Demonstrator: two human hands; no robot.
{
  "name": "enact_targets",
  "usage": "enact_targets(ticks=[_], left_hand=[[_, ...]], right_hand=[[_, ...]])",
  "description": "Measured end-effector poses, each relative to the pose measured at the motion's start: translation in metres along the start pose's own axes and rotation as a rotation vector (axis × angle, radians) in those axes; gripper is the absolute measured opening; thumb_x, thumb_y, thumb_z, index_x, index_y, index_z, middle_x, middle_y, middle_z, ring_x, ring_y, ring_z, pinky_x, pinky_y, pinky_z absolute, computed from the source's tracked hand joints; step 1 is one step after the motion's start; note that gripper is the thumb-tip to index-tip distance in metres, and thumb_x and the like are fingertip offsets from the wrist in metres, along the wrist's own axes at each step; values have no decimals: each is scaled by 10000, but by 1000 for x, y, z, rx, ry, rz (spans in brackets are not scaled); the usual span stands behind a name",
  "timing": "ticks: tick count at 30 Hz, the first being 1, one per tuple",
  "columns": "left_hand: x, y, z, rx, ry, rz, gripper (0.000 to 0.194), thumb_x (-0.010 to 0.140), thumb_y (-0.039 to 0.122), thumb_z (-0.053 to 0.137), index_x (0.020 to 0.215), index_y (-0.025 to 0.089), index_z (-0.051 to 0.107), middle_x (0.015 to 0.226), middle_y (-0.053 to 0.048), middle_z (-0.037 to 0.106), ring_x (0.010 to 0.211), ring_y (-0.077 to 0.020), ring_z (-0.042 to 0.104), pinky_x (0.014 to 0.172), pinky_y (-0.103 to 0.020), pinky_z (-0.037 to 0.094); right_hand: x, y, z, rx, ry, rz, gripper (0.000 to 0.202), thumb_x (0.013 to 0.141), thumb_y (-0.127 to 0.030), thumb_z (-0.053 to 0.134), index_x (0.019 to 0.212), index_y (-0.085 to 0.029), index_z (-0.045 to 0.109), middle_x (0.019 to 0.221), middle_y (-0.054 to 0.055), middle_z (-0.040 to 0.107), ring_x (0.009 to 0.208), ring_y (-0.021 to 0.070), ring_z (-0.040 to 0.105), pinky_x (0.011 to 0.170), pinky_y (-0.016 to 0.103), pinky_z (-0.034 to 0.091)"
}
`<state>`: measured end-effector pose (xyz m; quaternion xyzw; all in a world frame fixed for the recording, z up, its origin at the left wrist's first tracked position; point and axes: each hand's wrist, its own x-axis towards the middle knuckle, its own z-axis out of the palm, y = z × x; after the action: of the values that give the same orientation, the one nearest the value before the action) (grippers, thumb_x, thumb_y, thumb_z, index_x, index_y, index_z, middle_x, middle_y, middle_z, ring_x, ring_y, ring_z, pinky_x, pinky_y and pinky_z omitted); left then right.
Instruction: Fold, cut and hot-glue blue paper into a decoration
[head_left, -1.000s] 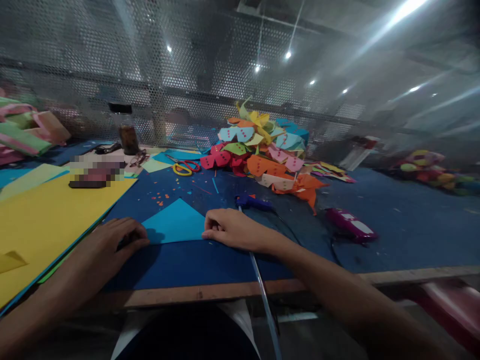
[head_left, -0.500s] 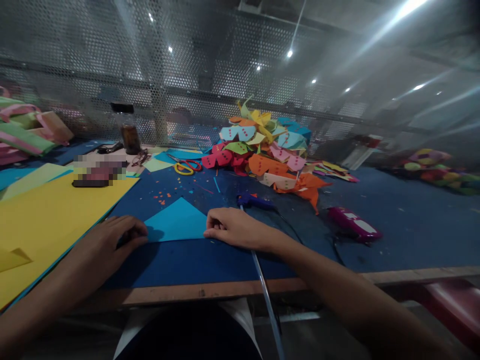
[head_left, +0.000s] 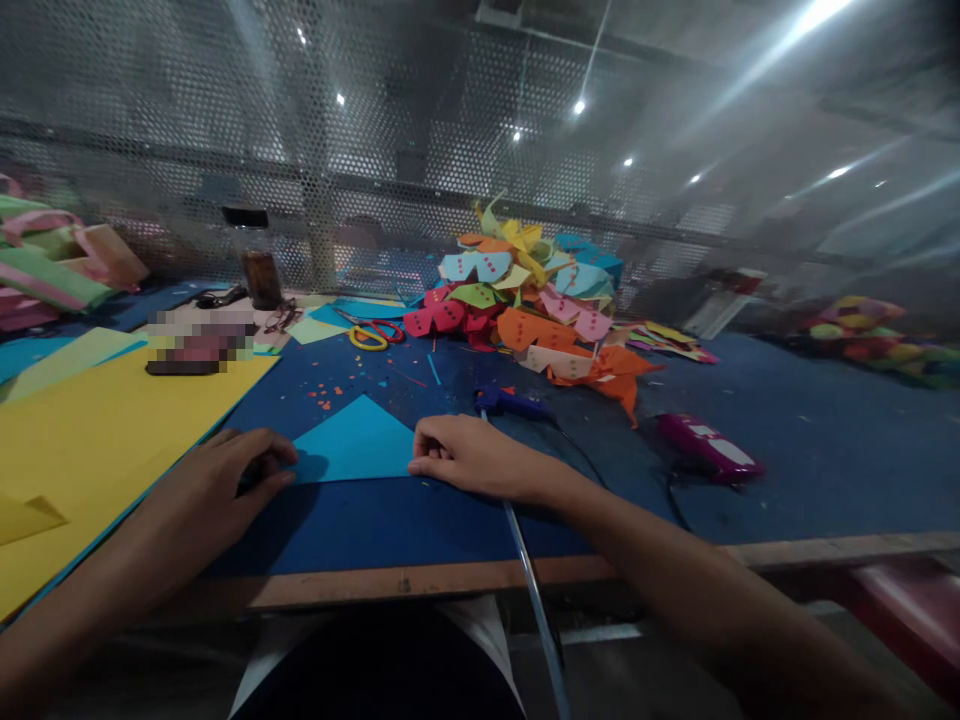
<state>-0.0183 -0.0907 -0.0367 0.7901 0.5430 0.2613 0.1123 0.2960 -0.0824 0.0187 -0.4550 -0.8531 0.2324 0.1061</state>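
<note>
With the right hand point(head_left: 472, 455), holds the right corner of the folded blue paper point(head_left: 360, 445) in a narrow pinch, thumb close to forefinger. With the left hand point(head_left: 217, 490), reaches to the left corner in a loose, narrow curl, fingertips at the very edge; cannot tell whether gripping it or merely resting against it. Between both hands, shows the blue paper lying on the blue table point(head_left: 360, 530) as a triangle, point to the far side and long edge to the near side, roughly along the wooden table edge point(head_left: 405, 583). Looks, as a judgement, like the step of steadying and lining up the fold, with flattening of the crease perhaps part of it. Calls next, judging by this pose, for even pressure at both corners, a straight near edge, and no sideways slip. Also calls for care around the blue glue gun point(head_left: 514, 403), just beyond the right hand, and the clear rod point(head_left: 531, 575) near the right wrist. Farther off, includes scissors point(head_left: 367, 337) near the far side, a pile of cut paper shapes point(head_left: 540, 325) farther right, and large yellow sheets point(head_left: 172, 420) on the left.
</note>
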Motion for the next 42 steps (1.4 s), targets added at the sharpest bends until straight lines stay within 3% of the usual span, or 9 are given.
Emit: enact_targets(ticks=[6,16,31,42], left_hand=[[-2,1,0,-19,15,2,307,856,533,548,960,284,695,781,-40,702,785,-275,664,693,-359,499],[-4,1,2,-28,29,20,248,881,453,534,994,271,658,865,-56,693,851,-285,653,765,-395,492],[-4,1,1,-63,35,-36,329,849,550,561,969,268,680,856,-56,717,829,-283,666,737,-375,508],[-5,5,-2,-118,24,-36,308,836,497,566,963,243,686,889,-45,715,870,-293,675,805,-416,534]], right_hand=[[-1,-2,-1,1,-7,12,159,906,-308,699,858,-168,642,837,15,678,739,136,574,624,240,313],[0,-1,0,-3,-5,12,161,907,-308,699,853,-167,642,839,13,673,741,135,571,623,243,312],[-1,-1,-1,1,-6,3,159,907,-304,692,852,-165,637,828,8,665,737,135,572,616,242,316],[-1,-2,-1,24,2,-7,150,904,-288,699,846,-164,638,829,11,662,745,137,570,641,242,347]])
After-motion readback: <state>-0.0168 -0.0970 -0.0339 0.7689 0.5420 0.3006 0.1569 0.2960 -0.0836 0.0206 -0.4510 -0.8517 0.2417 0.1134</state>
